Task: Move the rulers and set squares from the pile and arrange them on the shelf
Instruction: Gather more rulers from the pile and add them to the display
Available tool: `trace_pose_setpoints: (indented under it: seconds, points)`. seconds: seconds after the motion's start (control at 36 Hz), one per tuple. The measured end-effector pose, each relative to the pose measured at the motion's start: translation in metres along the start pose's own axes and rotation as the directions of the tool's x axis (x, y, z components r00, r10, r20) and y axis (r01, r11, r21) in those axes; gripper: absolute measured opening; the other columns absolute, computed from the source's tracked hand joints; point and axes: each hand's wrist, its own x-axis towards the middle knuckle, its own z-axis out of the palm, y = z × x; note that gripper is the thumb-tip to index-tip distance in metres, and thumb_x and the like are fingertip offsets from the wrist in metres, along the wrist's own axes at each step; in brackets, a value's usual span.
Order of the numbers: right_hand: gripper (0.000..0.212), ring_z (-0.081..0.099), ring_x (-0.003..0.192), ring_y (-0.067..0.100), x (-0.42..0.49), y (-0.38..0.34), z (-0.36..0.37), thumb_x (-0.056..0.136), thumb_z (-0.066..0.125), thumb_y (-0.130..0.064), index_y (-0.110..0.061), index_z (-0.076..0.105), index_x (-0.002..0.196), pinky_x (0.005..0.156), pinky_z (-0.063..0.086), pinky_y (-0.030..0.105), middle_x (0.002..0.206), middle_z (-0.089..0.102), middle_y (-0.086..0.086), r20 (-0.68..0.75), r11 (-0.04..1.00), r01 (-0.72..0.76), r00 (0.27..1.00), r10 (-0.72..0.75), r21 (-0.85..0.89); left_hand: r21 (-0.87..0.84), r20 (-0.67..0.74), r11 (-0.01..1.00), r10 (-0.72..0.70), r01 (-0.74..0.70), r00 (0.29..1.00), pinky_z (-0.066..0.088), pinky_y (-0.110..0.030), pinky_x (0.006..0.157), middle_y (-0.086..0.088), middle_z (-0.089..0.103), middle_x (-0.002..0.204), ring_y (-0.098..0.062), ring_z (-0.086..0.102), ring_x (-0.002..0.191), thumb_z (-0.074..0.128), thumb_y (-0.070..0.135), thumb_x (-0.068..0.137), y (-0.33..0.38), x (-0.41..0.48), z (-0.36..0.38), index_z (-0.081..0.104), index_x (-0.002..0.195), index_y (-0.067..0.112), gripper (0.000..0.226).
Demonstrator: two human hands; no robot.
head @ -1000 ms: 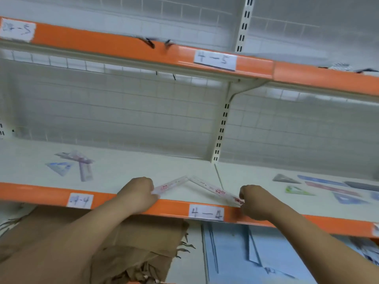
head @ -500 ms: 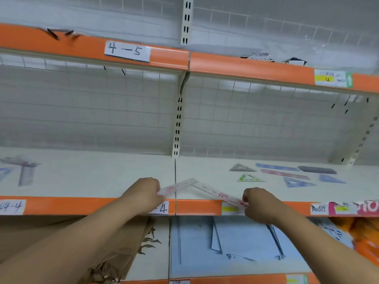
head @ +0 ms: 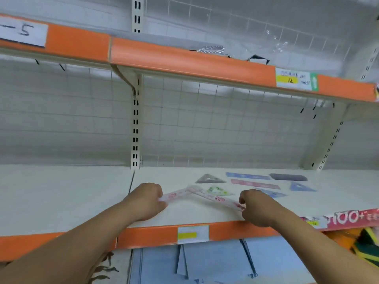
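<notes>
Left hand is pinching the left pink ruler, right hand is pinching the right pink ruler. Their tips meet in a V low over the front of the shelf (can't tell if they're touching it). I'd swing both parallel, lay them flat beside the green set square without bumping it, then let go.

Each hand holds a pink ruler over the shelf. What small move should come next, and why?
Probably lower both and lay them flat on the shelf, then let go. The left hand pinches the left ruler and the right hand the right ruler; their tips meet beside the green set square, near other pieces lying flat.
</notes>
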Motion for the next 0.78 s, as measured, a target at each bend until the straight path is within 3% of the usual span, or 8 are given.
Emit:
trace_pose_setpoints:
  seconds: [0.33, 0.5, 0.67, 0.78]
  points:
    - [0.037, 0.059, 0.101, 0.022, 0.028, 0.07, -0.006, 0.085, 0.044, -0.002, -0.013, 0.055, 0.119, 0.083, 0.049, 0.031, 0.119, 0.057, 0.006, 0.007, 0.999, -0.035, 0.999, 0.035, -0.01, 0.019, 0.05, 0.998, 0.062, -0.063, 0.997, 0.045, -0.025, 0.09, -0.002, 0.058, 0.119, -0.018, 0.055, 0.108, 0.055, 0.038, 0.092, 0.058, 0.045, 0.018, 0.059, 0.117, 0.015, 0.034]
    - [0.032, 0.057, 0.103, 0.019, 0.047, 0.103, -0.005, 0.09, 0.053, -0.009, -0.018, 0.055, 0.121, 0.086, 0.047, 0.025, 0.12, 0.058, 0.003, -0.007, 1.0, -0.009, 1.0, 0.009, -0.012, 0.014, 0.051, 0.999, 0.051, -0.052, 0.997, 0.045, -0.025, 0.087, 0.0, 0.059, 0.116, -0.017, 0.055, 0.105, 0.057, 0.039, 0.091, 0.086, 0.06, 0.03, 0.061, 0.114, 0.017, 0.033]
    - [0.028, 0.057, 0.103, 0.02, 0.067, 0.147, -0.005, 0.092, 0.049, -0.01, -0.016, 0.055, 0.119, 0.084, 0.046, 0.026, 0.119, 0.057, 0.004, -0.007, 0.996, 0.08, 0.997, -0.08, -0.051, -0.021, 0.033, 1.0, 0.02, -0.019, 0.999, 0.038, -0.021, 0.075, 0.002, 0.059, 0.11, -0.012, 0.048, 0.089, 0.059, 0.039, 0.09, 0.122, 0.07, 0.047, 0.062, 0.11, 0.019, 0.028]
    - [0.028, 0.056, 0.109, 0.021, 0.079, 0.18, -0.006, 0.094, 0.047, -0.01, -0.015, 0.053, 0.121, 0.081, 0.041, 0.024, 0.122, 0.056, 0.005, 0.014, 0.984, 0.161, 0.987, -0.16, -0.076, -0.029, 0.019, 1.0, -0.006, 0.006, 1.0, 0.035, -0.02, 0.067, 0.008, 0.052, 0.091, -0.011, 0.047, 0.085, 0.059, 0.036, 0.09, 0.15, 0.072, 0.062, 0.059, 0.097, 0.022, 0.016]
